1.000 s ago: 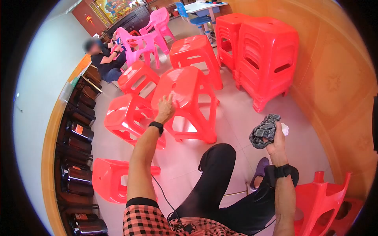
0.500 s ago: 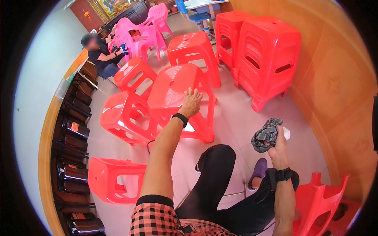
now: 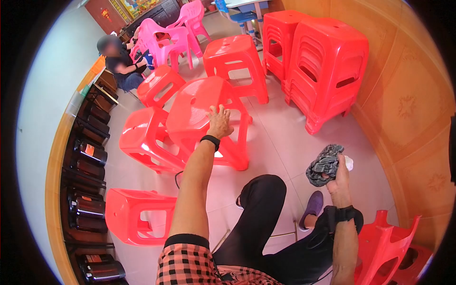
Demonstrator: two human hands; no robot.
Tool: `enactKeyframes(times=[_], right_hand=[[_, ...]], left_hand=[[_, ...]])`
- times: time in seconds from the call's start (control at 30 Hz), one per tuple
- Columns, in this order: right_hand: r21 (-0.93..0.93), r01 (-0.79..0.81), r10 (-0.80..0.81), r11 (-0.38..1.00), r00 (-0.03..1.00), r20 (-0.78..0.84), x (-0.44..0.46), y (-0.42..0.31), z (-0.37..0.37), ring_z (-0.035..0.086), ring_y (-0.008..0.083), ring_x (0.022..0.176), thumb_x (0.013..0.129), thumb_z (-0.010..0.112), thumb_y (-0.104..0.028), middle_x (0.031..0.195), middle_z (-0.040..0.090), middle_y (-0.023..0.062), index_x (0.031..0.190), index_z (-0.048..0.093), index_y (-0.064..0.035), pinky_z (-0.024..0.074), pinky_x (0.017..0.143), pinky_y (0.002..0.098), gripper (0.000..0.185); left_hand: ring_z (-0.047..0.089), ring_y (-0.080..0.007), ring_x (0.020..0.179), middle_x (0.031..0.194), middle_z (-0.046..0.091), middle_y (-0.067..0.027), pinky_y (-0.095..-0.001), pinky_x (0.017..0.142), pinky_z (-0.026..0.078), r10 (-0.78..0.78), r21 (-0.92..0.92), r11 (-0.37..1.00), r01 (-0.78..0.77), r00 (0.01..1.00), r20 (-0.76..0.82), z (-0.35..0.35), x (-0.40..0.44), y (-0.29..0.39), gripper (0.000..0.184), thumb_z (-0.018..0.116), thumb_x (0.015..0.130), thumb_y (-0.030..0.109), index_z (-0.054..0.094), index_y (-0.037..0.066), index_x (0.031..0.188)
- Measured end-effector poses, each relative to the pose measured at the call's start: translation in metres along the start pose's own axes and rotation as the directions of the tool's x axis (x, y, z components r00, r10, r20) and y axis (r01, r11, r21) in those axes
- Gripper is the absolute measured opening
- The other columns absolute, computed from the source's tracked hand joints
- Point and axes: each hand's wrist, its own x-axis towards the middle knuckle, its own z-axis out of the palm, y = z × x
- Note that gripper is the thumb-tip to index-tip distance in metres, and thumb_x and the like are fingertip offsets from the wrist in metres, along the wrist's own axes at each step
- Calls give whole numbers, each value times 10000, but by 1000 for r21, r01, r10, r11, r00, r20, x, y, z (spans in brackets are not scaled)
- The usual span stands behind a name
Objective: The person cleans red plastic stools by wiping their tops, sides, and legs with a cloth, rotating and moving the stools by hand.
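My left hand (image 3: 220,122) is clasped over the near right edge of a red plastic stool (image 3: 192,111). Its bent fingers are on the seat and the thumb is against the side. The stool stands upright in front of me. To the right, away from the furniture, my right hand (image 3: 340,176) is closed around a crumpled dark grey cloth (image 3: 325,165). A small white piece (image 3: 349,163) shows behind its fingers; I cannot tell what it is. More red stools stand near the held one: one on its left (image 3: 142,133) and one behind it (image 3: 232,57).
Tall stacked red stools (image 3: 327,71) stand by the wooden wall panel (image 3: 403,104). A stool lies tipped over (image 3: 135,218) at lower left, and an upturned one (image 3: 384,247) is at lower right. Black containers (image 3: 90,206) line the left shelf. A person (image 3: 121,61) sits beside pink chairs (image 3: 164,40).
The stool under my left hand has shifted left and turned slightly, and the hand has moved along with it. My right hand still holds the cloth, almost in place.
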Motion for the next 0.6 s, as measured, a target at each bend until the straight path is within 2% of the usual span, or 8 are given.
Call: enactKeyframes(times=[0.1,0.27,0.33,0.4,0.47,0.5,0.57,0.6], right_hand=[[9,-17,17,1000,1000,11,-2,0,1,603,149,604,883,509,-311,769,633,16,942,547,-154,362,419,277,172],[37,8,-9,999,999,36,4,2,-2,599,151,580,915,464,-319,764,622,32,961,553,-117,379,387,269,225],[41,6,-8,999,999,51,6,2,-3,599,151,589,902,482,-313,763,625,28,943,550,-133,380,404,277,197],[45,3,-6,999,998,64,7,3,-7,599,151,599,888,501,-308,761,628,23,924,547,-148,380,421,285,170],[50,17,-22,999,994,106,9,3,-11,604,156,613,888,504,-310,769,631,28,939,552,-142,411,445,298,182],[54,25,-31,998,994,106,6,2,-8,604,156,613,888,504,-310,769,631,28,939,552,-142,411,445,298,182],[89,48,-46,995,999,-17,3,2,-4,607,159,610,903,479,-319,765,618,24,955,554,-133,419,453,276,207],[95,51,-50,994,999,-16,8,6,-8,607,159,610,903,479,-319,765,618,24,955,554,-133,419,453,276,207]], left_hand=[[289,-479,1184,1282,360,-154,-641,871,362,-62,-66,995,73,986,156,-8,5,-14,746,719,630,422,438,124,1253],[393,-466,1100,1171,477,-136,-588,778,434,-88,-189,978,93,995,35,3,15,-17,592,666,674,429,521,111,1152],[509,-416,993,1065,556,-176,-529,796,452,65,-271,959,-89,993,-97,-10,6,12,506,636,728,391,541,99,1130],[588,-302,870,943,605,-182,-414,781,483,318,-639,673,-373,926,-205,-13,2,38,420,598,797,333,553,68,1120],[606,-205,836,886,625,-148,-325,761,491,352,-948,224,-226,926,-138,-65,-36,82,381,571,841,294,554,19,1104],[592,-151,861,885,629,-105,-294,771,483,444,-948,225,-224,890,-105,-85,-44,101,372,547,874,281,532,-8,1108],[588,-175,930,975,616,-83,-292,790,472,472,-968,-217,-124,855,-216,-140,-98,132,405,404,952,346,523,-6,1113],[582,-182,947,999,609,-88,-300,816,464,573,-947,-316,-57,784,-239,-177,-124,138,438,363,963,365,507,-13,1133]])
